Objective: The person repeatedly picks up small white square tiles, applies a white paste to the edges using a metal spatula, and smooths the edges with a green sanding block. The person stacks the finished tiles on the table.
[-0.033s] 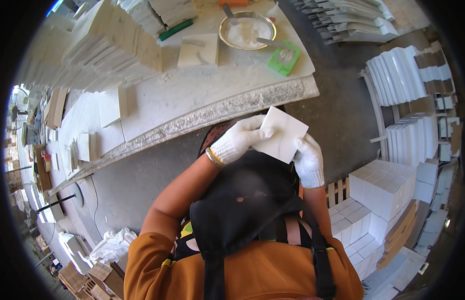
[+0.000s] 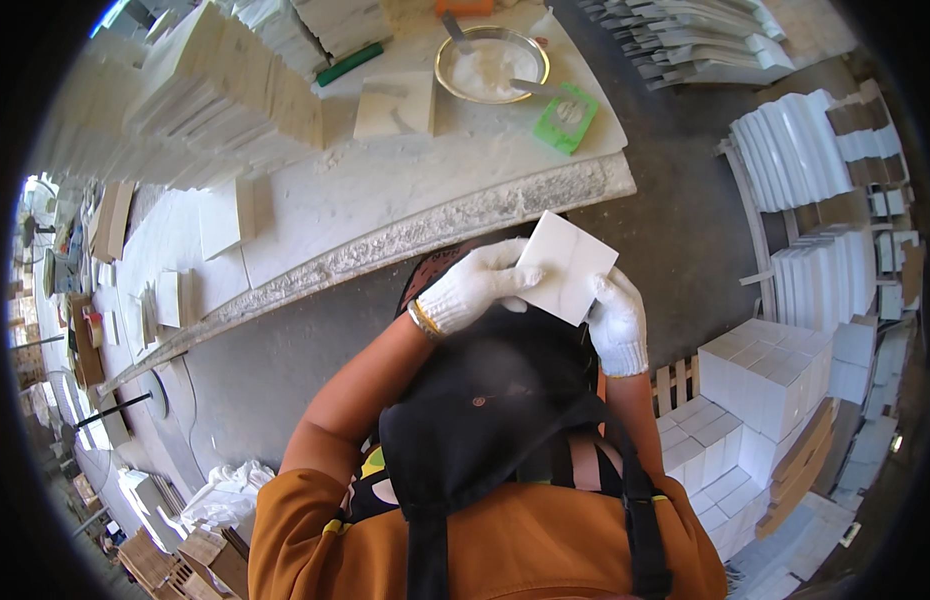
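A square white stone tile (image 2: 567,268) with faint grey veins is held tilted in front of me, just off the near edge of the workbench. My left hand (image 2: 473,288), in a white knitted glove, grips its left side with the thumb on the face and the other fingers mostly behind. On the lower right edge my right hand (image 2: 619,325), gloved alike, pinches the tile with the thumb at the front. The fingers behind the tile are hidden.
The stone-topped bench (image 2: 465,165) holds tall tile stacks (image 2: 225,90), a flat tile (image 2: 395,105), a metal bowl (image 2: 490,68) of white paste with putty knives, and a green-and-white block (image 2: 565,118). White boxes (image 2: 765,370) and stacked slabs (image 2: 790,150) stand at right.
The tile has shifted very slightly right in my hands, and my left fingers have moved a little on its edge. The rest looks the same.
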{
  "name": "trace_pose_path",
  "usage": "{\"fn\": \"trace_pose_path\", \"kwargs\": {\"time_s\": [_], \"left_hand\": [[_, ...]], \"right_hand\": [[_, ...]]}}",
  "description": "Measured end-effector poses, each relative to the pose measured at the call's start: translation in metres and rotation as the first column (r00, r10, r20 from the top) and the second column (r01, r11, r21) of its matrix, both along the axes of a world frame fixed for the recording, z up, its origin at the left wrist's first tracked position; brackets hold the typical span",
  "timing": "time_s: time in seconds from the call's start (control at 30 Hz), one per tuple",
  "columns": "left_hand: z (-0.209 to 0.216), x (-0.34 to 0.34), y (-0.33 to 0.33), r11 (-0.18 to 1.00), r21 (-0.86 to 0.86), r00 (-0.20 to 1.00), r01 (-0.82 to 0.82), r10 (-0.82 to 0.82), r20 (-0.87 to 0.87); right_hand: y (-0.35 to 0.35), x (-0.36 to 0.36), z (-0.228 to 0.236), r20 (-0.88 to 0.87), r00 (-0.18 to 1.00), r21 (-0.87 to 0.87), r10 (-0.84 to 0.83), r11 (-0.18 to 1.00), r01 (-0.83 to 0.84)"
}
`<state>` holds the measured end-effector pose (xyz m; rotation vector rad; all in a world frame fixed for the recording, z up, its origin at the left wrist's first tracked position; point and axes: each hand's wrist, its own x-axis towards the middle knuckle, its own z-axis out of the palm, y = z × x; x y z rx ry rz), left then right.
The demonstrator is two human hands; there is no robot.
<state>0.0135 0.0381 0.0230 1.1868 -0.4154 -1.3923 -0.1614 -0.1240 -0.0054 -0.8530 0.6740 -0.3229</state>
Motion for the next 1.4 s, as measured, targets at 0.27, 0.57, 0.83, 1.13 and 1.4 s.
{"fn": "trace_pose_path", "kwargs": {"time_s": [0.27,0.57,0.83,1.13,1.4], "left_hand": [[-0.007,0.001,0.018,0.997,-0.068,0.998,0.02,-0.024,-0.063],[-0.009,-0.003,0.0,0.907,-0.081,0.889,-0.414,0.383,-0.252],[0.006,0.051,0.017,0.938,0.012,0.937,-0.348,0.347,0.045],[0.014,0.1,0.013,0.99,0.032,0.869,-0.141,0.108,0.483],[0.003,0.119,-0.026,0.997,-0.051,0.888,-0.053,0.07,0.455]], "right_hand": [[-0.005,0.008,-0.004,0.077,0.996,0.001,-0.034,0.999,0.034],[0.0,0.03,0.031,-0.189,0.921,-0.133,0.34,0.921,-0.367],[-0.08,0.116,0.044,-0.193,0.981,-0.964,-0.021,0.189,-0.186],[-0.075,0.185,0.019,-0.289,0.892,-0.85,-0.347,-0.336,-0.406],[-0.116,0.104,0.033,-0.159,0.987,-0.852,0.002,0.504,-0.138]]}}
